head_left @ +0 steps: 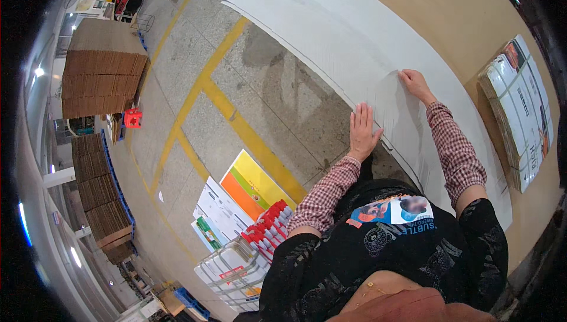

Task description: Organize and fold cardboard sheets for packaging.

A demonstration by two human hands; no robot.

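Note:
A long stack of large white sheets [331, 33], its edges slightly fanned, lies on the brown surface in front of me. My left hand [362, 133] rests flat at the stack's left edge, fingers stretched out and thumb apart. Farther in, my right hand [417, 85] is closed, its thumb and fingers pinching a white sheet where it creases and lifts a little. The fingertips of the right hand are partly hidden by its own knuckles.
A strapped bundle of printed white cartons [520, 109] stands on the brown board [449, 21] at right. Left of me are a strapped bundle [233, 272], red-and-white rolls [269, 227] and printed boards [257, 189]. Cardboard stacks [103, 74] stand beyond the yellow-lined floor [248, 103].

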